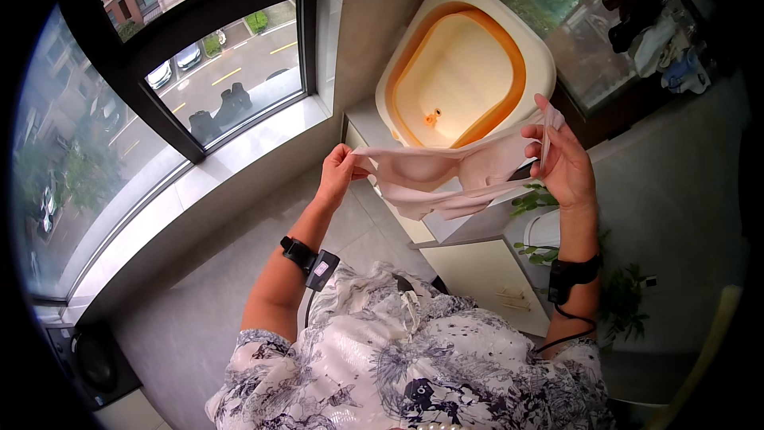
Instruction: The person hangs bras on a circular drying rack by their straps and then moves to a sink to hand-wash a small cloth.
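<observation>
A pale pink bra-like cloth garment (424, 176) with moulded cups is stretched between both hands, in front of the body. At its left end, my left hand (340, 174) pinches the cloth between thumb and fingers. My right hand (561, 161) holds the other end, the cloth looped around some fingers and gripped near the thumb, with the index finger raised. Beyond the garment stands a cream and orange plastic basin (477, 71), its near rim partly covered by the cloth. An orange drain plug (431, 119) shows inside it.
The basin rests on a cabinet with an open door (486, 278). Potted plants (543, 239) stand at the right. Socks and small clothes (656, 42) hang at the upper right. A window ledge (256, 155) runs along the left; a dark front-loading washer (92, 358) is at lower left.
</observation>
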The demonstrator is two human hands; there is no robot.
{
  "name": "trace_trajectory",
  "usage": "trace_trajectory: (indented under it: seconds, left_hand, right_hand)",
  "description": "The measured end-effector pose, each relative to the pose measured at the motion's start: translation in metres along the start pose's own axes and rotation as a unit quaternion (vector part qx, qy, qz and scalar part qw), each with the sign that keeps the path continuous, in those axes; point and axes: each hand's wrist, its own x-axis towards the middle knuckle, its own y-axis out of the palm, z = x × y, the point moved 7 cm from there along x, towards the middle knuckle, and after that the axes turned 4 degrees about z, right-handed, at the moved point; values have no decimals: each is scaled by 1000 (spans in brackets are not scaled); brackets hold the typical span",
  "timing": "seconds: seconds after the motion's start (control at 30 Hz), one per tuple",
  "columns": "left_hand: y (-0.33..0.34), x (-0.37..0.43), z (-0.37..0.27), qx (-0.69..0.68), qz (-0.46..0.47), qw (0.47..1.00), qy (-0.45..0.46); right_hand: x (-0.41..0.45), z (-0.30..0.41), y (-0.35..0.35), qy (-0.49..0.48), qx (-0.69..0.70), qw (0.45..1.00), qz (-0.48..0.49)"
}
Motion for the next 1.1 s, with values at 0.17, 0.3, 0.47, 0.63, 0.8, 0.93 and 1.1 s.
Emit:
trace_trajectory:
  seconds: [0.17,0.3,0.47,0.63,0.8,0.93,1.1]
  left_hand:
    - [-18,3,-58,34,-63,996,49]
    - [0,-12,-116,37,-34,999,-7]
    - [7,-26,-207,589,-66,784,186]
    - [54,-56,-257,223,119,965,65]
    - [76,-75,-289,13,154,974,167]
    - [105,-124,-332,43,164,949,267]
    - [178,-172,-383,58,268,886,374]
  right_hand:
    - [-8,2,-30,59,-80,995,-16]
    - [-13,-5,-76,134,-194,969,-73]
    - [-7,8,-104,86,-246,955,-140]
    - [-7,24,-112,42,-239,955,-169]
    - [-3,44,-84,-36,-149,985,-76]
    - [-22,96,-21,-90,-201,975,-6]
    - [-30,170,33,-241,-218,942,88]
